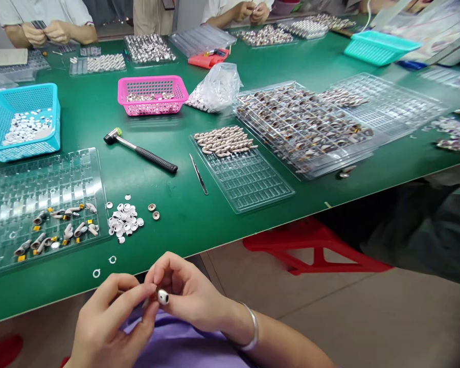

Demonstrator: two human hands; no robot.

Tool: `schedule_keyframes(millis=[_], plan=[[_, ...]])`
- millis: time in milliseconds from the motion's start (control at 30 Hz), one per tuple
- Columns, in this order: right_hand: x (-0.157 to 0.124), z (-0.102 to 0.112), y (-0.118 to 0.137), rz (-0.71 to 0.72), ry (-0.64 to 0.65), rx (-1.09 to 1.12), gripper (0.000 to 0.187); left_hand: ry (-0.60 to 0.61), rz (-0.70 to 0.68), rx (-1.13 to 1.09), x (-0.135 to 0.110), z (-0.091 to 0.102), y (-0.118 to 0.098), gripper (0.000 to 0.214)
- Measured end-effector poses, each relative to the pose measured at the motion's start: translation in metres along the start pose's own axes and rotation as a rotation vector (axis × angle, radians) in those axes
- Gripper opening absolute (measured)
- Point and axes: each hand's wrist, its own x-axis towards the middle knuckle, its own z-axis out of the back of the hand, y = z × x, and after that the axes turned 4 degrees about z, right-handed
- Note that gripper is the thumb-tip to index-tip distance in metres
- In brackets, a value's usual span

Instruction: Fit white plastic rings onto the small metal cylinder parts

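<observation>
Close to my body, beyond the table's front edge, both hands meet at a small earbud (162, 296) with a glossy white shell and a dark opening. My left hand (109, 317) pinches it from the left between thumb and fingers. From the other side my right hand (195, 296) grips it, thumb below and fingers curled over. The fingers hide part of the piece. On the table just ahead lie two thin white rings (96, 273), a pile of small white caps (124, 221) and two round brown-grey parts (156, 215).
A clear tray (88, 179) with loose earbud parts is at left, near a blue basket (53, 122). Mid-table are a hammer (153, 158), tweezers (198, 175), a pink basket (153, 108) and a tray of stems (253, 184). Stacked trays (302, 128) stand right. Co-workers' hands (48, 33) work opposite.
</observation>
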Motion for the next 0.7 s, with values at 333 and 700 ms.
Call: schedule_keyframes(millis=[333, 700], plan=[[-0.001, 0.002, 0.0, 0.017, -0.002, 0.073, 0.033, -0.023, -0.045, 0.037, -0.007, 0.001, 0.007, 0.031], [-0.007, -0.001, -0.003, 0.094, -0.068, -0.089, 0.026, 0.025, 0.385, -0.36, -0.013, -0.004, 0.01, 0.019]])
